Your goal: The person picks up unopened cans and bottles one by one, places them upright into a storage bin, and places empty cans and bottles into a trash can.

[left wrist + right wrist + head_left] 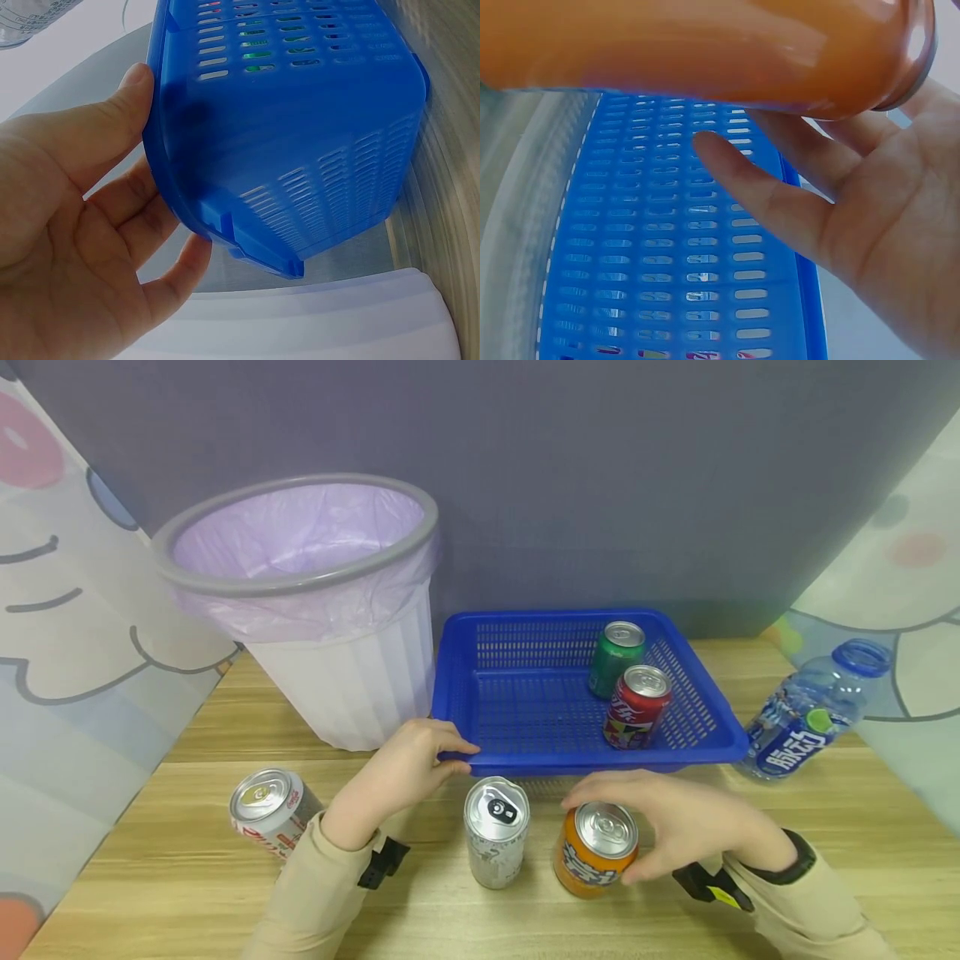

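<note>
My left hand [408,760] holds the near left corner of the blue plastic basket [517,758]. In the left wrist view, the thumb [131,94] lies on one side of the rim and the other fingers on the opposite side. My right hand [675,818] is around the upper part of an orange soda can [588,864], thumb on its near right side, fingers across the far side. The right wrist view shows the can close up, with some fingers partly hidden behind it. Between the hands a white can [495,847] stands upright, its tab dark.
Inside the basket's right half stand a green can [615,660] and a red can [636,710]. A white bin [360,677] with a purple liner is behind my left hand. Another silver-topped can [273,810] stands left of my left forearm. A blue-capped plastic bottle [810,718] is right of the basket.
</note>
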Tool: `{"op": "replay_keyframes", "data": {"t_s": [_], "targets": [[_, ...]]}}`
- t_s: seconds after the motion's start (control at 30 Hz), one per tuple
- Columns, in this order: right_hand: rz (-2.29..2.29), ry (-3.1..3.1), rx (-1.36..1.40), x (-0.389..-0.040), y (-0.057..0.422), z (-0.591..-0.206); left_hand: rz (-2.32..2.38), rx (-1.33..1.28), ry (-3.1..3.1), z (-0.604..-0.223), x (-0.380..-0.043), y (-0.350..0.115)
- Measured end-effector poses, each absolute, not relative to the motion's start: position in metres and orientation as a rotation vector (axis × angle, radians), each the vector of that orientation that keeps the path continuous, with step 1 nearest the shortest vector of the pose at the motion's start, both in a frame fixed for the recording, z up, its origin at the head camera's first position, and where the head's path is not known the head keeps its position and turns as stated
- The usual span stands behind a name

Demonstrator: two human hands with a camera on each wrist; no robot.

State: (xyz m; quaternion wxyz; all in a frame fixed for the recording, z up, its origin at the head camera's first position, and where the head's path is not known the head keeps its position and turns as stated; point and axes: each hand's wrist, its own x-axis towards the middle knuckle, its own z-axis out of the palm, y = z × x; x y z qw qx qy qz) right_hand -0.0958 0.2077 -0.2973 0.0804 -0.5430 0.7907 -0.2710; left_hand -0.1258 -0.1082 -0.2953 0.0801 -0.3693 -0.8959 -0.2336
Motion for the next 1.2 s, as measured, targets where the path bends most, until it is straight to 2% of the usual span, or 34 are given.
{"op": "replay_keyframes", "data": {"t_s": [1.2], "targets": [[-0.792, 2.308, -1.683, -0.099, 0.2013, -0.3058, -0.713, -1.114, -2.669, -0.2955, -0.1267, -0.1091]]}}
